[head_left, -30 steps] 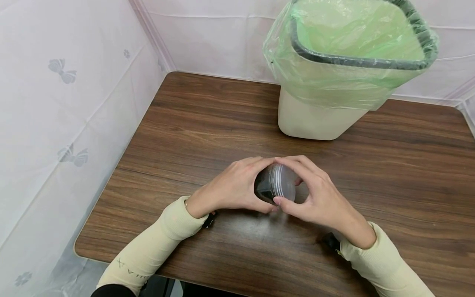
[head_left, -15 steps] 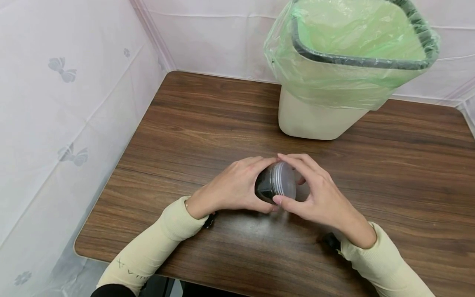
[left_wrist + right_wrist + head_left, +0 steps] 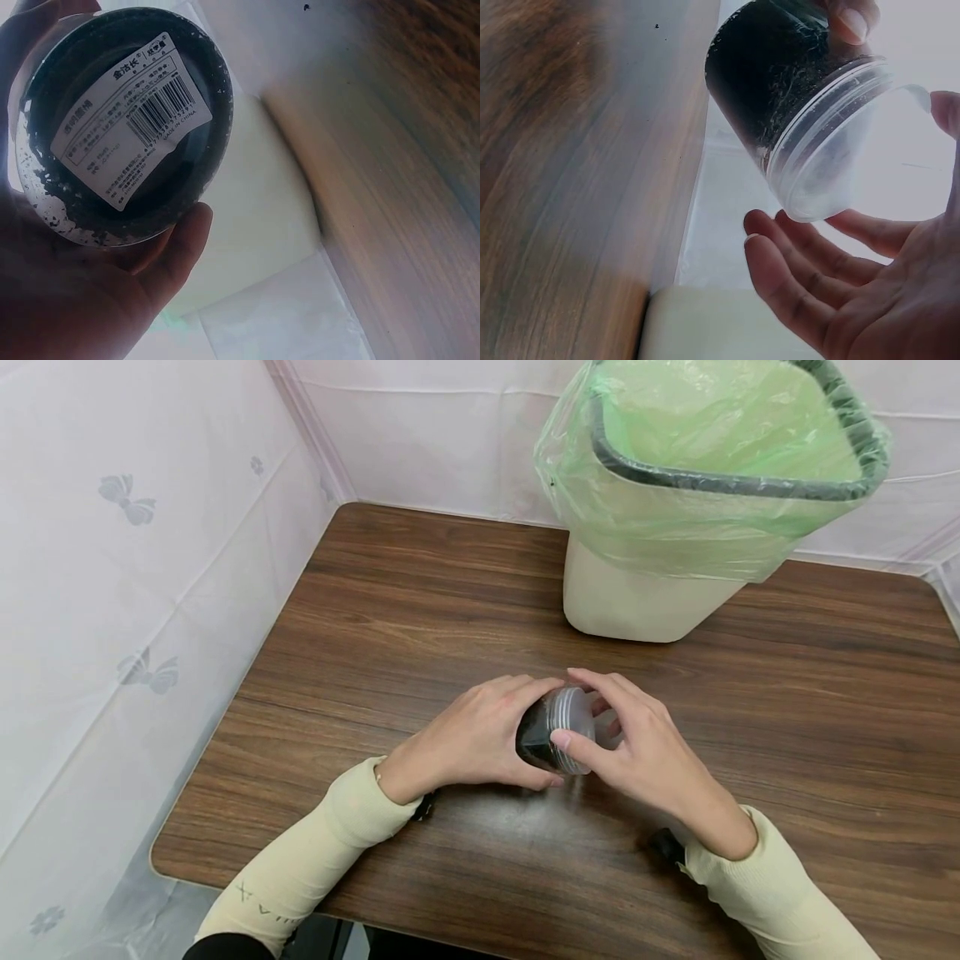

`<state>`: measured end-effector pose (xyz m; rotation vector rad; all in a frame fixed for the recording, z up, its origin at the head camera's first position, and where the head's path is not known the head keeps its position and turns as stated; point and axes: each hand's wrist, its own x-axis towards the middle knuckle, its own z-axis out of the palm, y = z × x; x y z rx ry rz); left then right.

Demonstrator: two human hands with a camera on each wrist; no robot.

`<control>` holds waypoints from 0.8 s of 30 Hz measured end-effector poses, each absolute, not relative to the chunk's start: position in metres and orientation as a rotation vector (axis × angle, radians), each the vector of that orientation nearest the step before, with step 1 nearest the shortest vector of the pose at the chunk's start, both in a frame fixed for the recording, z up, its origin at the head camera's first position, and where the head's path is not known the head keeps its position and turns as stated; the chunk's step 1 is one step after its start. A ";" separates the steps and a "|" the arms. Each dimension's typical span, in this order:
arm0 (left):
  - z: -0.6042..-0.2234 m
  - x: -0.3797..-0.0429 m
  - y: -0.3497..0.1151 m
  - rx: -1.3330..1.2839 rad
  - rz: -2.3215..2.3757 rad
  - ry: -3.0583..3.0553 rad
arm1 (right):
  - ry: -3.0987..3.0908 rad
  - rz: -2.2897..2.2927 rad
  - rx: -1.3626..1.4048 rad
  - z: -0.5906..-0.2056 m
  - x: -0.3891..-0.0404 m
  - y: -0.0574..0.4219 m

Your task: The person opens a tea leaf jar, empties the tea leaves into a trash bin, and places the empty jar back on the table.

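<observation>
Right hand loosens around the jar's lid

Half a second ago the right hand's [image 3: 637, 752] thumb sat lower on the clear lid [image 3: 577, 727]; now it lies higher, the fingers [image 3: 615, 692] spread and relaxed. The left hand [image 3: 480, 735] still grips the dark jar [image 3: 534, 739], tipped sideways over the desk [image 3: 390, 618] before the bin [image 3: 637, 597]. Desk contact cannot be told; the label's [image 3: 135, 120] small print blurs; the frame crops the bin's top.

Near the far edge of a brown, wood-grained table [image 3: 375, 635] with rounded corners, a cream bin [image 3: 637, 606] is carried upright, its upper part covered by a translucent green bag [image 3: 675, 531].
</observation>
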<state>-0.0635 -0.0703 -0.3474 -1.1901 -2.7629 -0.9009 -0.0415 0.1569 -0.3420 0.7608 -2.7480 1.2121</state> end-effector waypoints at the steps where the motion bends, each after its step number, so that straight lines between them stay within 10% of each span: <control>1: -0.347 -0.063 -0.070 -1.194 -0.893 -2.759 | -2.769 1.206 0.741 -0.342 -0.042 0.157; 24: -0.350 -0.061 -0.071 -1.211 -0.798 -2.716 | -2.921 1.227 0.610 -0.338 -0.044 0.152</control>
